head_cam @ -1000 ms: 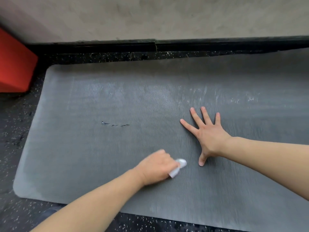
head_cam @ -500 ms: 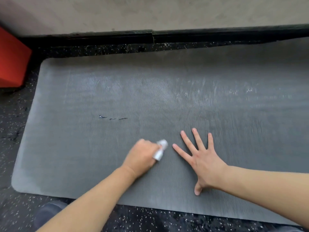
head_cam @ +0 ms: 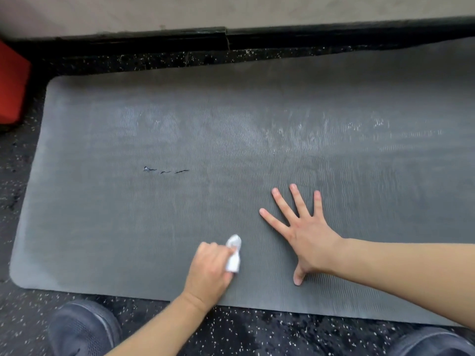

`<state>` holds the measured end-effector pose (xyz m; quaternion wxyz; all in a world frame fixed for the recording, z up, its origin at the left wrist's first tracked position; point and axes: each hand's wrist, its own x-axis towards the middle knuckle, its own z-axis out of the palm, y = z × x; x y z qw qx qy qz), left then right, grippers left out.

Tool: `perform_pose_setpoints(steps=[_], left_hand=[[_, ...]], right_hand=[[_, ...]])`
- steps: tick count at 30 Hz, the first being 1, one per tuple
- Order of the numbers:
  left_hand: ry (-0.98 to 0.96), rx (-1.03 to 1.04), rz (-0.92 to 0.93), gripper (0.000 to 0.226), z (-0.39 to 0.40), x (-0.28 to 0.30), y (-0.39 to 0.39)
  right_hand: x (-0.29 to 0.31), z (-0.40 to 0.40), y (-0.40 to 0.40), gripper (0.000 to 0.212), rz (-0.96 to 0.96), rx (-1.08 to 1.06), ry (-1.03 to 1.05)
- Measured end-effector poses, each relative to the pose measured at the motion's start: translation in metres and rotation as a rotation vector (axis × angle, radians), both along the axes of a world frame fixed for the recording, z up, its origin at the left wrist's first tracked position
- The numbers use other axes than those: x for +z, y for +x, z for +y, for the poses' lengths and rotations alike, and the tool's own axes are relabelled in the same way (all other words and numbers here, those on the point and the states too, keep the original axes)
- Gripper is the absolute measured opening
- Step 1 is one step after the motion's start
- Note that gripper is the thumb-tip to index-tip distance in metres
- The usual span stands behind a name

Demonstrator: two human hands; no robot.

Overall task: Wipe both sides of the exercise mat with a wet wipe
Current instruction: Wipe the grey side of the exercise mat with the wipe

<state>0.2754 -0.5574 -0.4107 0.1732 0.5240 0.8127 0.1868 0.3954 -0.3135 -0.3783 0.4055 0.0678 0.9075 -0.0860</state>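
A grey ribbed exercise mat (head_cam: pixel 128 227) lies flat on the floor, running from left to right. A band along its far half shines wet. Small dark tears (head_cam: pixel 167 171) mark the mat left of centre. My left hand (head_cam: pixel 210 273) grips a crumpled white wet wipe (head_cam: pixel 234 255) and holds it against the mat near the front edge. To the right of it, my right hand (head_cam: pixel 305 235) presses flat on the mat with its fingers spread wide.
Black speckled rubber floor (head_cam: pixel 257 332) surrounds the mat. A red block (head_cam: pixel 11 83) stands at the far left. A dark baseboard (head_cam: pixel 231 38) and a pale wall run along the back. My two dark shoes (head_cam: pixel 82 327) show at the bottom edge.
My left hand has slid the wipe back toward the mat's front edge. My right hand stays flat on the mat. The view has tilted down, so my shoes now show.
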Motion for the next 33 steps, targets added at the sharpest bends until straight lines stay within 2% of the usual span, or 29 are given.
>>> perform_pose_setpoints(steps=[1, 3, 5, 6, 8, 10, 11, 13, 15, 17, 18, 20, 22, 23, 24, 27, 28, 29, 30, 33], left_hand=[[-0.008, -0.067, -0.007, 0.005, 0.002, 0.001, 0.021], [-0.007, -0.375, 0.079, 0.003, -0.001, 0.001, 0.056], [0.006, -0.567, 0.083, 0.003, -0.004, -0.005, 0.053], [0.032, -0.571, 0.111, 0.002, -0.005, -0.008, 0.043], [0.041, -0.363, 0.129, 0.002, -0.006, -0.011, 0.017], [0.027, -0.122, 0.060, 0.006, -0.003, -0.007, 0.004], [-0.007, -0.077, 0.028, 0.010, 0.000, -0.004, 0.010], [-0.074, -0.206, 0.053, 0.016, 0.006, -0.003, 0.046], [0.006, -0.453, 0.100, 0.023, 0.008, -0.003, 0.082], [0.057, -0.601, 0.142, 0.025, 0.015, -0.007, 0.078], [0.050, -0.591, 0.183, 0.023, 0.022, -0.007, 0.063], [0.058, -0.343, 0.203, 0.015, 0.036, -0.009, 0.026], [0.062, -0.049, 0.118, 0.005, 0.053, -0.007, 0.002], [0.037, 0.007, 0.084, 0.009, 0.062, -0.005, 0.004], [0.010, -0.025, 0.081, 0.011, 0.070, -0.006, 0.016], [0.047, -0.572, 0.202, 0.006, 0.079, -0.010, 0.067], [0.068, -0.660, 0.216, 0.006, 0.086, -0.014, 0.064], [0.107, -0.657, 0.243, 0.009, 0.095, -0.018, 0.053], [0.130, -0.557, 0.266, 0.013, 0.106, -0.019, 0.037], [0.133, -0.009, 0.291, 0.011, 0.137, -0.010, -0.027]], right_hand=[[0.001, 0.000, 0.000, 0.172, 0.003, 0.008, -0.002], [0.002, 0.001, 0.004, 0.169, 0.028, 0.025, -0.003], [0.002, 0.003, 0.016, 0.162, 0.061, 0.068, -0.016], [0.003, 0.005, 0.025, 0.158, 0.081, 0.111, -0.026], [0.008, 0.018, 0.042, 0.152, 0.125, 0.201, -0.101], [0.015, 0.045, 0.041, 0.143, 0.163, 0.161, -0.165], [0.020, 0.062, 0.032, 0.140, 0.206, 0.104, -0.150], [0.024, 0.095, 0.006, 0.144, 0.294, -0.010, -0.045], [0.021, 0.120, -0.017, 0.154, 0.240, -0.106, 0.023], [0.015, 0.129, -0.028, 0.163, 0.148, -0.140, 0.068], [0.011, 0.129, -0.030, 0.166, 0.126, -0.142, 0.091], [0.004, 0.126, -0.029, 0.169, 0.117, -0.155, 0.101], [0.002, 0.124, -0.029, 0.170, 0.121, -0.168, 0.092], [0.002, 0.125, -0.029, 0.171, 0.129, -0.179, 0.090], [0.002, 0.126, -0.030, 0.171, 0.136, -0.185, 0.090], [0.002, 0.126, -0.029, 0.172, 0.144, -0.181, 0.093], [0.002, 0.125, -0.028, 0.172, 0.149, -0.178, 0.098], [0.002, 0.125, -0.028, 0.172, 0.150, -0.176, 0.101], [0.002, 0.125, -0.029, 0.172, 0.147, -0.174, 0.103], [0.002, 0.125, -0.029, 0.172, 0.138, -0.186, 0.097]])
